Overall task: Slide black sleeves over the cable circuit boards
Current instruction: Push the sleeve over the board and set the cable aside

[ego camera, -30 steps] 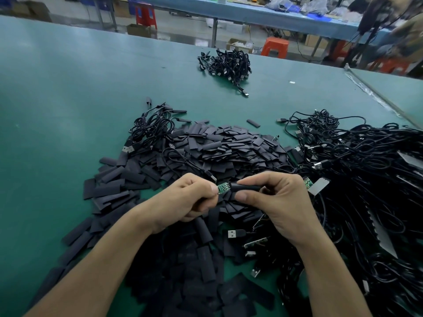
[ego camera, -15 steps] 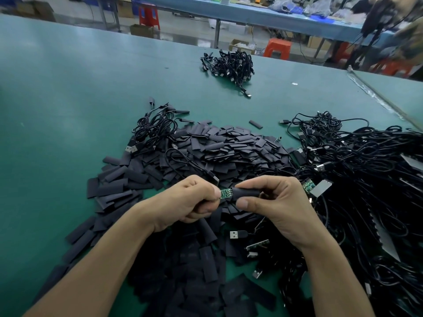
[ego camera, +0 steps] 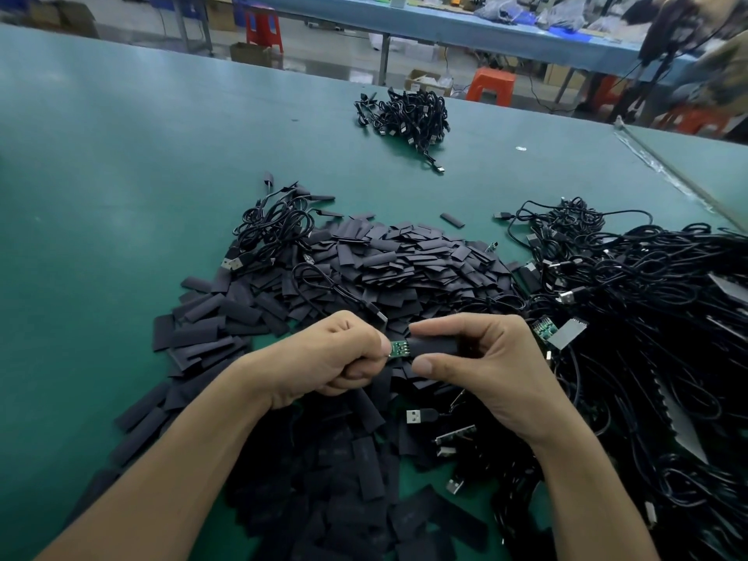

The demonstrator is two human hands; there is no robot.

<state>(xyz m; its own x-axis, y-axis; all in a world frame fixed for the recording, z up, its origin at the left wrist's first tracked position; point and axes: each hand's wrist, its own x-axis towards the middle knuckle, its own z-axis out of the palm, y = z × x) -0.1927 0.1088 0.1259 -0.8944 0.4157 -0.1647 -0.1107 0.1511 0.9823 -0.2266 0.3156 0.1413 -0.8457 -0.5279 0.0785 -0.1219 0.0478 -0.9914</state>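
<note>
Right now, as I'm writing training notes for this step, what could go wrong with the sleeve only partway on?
1. The black sleeve, pinched by the right hand, may catch on the parts of the green circuit board held by the left hand, and bunch up.
2. The tangled cables close on the right could snag the cable being worked.

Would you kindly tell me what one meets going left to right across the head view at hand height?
Scattered flat black sleeves, left hand, small green circuit board, black tubular sleeve, right hand, tangled heap of black cables.
</note>
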